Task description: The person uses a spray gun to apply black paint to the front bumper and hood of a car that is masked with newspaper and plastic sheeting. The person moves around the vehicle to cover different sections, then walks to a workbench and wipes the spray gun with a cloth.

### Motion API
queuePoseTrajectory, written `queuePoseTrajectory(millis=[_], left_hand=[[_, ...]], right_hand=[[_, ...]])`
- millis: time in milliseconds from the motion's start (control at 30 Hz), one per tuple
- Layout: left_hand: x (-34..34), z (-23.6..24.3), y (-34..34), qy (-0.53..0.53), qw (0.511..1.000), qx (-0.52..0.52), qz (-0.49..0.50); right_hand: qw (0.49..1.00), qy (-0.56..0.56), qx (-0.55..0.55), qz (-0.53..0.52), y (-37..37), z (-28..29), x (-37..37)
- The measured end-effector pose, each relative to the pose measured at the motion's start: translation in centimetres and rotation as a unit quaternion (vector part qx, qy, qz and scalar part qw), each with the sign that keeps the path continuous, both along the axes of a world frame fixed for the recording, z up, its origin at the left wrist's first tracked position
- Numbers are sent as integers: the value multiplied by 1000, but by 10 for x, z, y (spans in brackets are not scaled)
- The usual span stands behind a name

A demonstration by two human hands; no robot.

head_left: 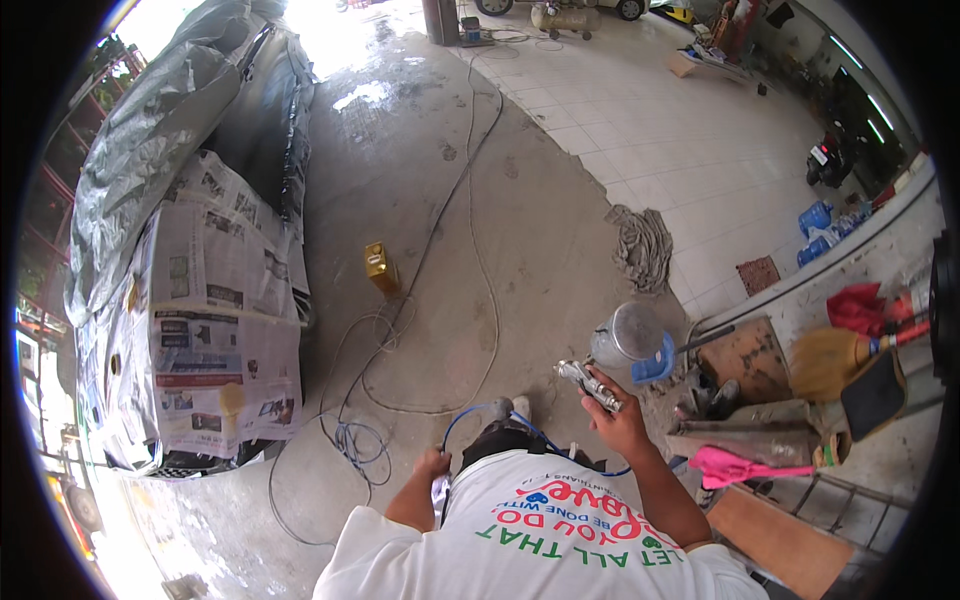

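Observation:
My right hand (617, 418) grips a silver spray gun (581, 378), raised at the right of the head view. My left hand (433, 463), low beside my body, is closed around a blue air hose (456, 418), which arcs across in front of my legs. Beyond my hands, a gold rectangular can (382, 268) stands on the concrete among loose cables. A clear container with a lid (624, 334) sits just past the spray gun, beside a blue plastic item (653, 365).
A car (225, 370) masked with newspaper and sheeting stands at left. Cables (470, 160) cross the floor (520, 250). A crumpled cloth (640, 245) lies by the tiles. At right are a broom (830, 355), cardboard, pink cloth (740, 467) and blue jugs (815, 218). An air compressor (558, 18) is far back.

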State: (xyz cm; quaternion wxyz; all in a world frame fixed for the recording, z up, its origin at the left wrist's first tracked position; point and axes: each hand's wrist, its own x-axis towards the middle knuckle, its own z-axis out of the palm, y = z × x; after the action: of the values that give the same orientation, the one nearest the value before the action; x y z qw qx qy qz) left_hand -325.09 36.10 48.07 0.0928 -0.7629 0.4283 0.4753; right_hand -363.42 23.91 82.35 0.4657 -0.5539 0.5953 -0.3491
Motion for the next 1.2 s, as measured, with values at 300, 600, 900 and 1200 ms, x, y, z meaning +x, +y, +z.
queuePoseTrajectory(millis=[300,600,900,1200], left_hand=[[-164,126,-503,339,898,-224,167],[-331,263,-825,534,807,-245,68],[-273,260,-1073,479,762,-359,248],[-153,220,-1322,493,717,-366,328]], right_hand=[[990,-70,-56,-113,-321,-42,-85],[986,-113,-104,-66,-729,-3,-118],[970,-238,-4,56,-1036,1,4],[964,-218,84,127,-1300,-14,149]])
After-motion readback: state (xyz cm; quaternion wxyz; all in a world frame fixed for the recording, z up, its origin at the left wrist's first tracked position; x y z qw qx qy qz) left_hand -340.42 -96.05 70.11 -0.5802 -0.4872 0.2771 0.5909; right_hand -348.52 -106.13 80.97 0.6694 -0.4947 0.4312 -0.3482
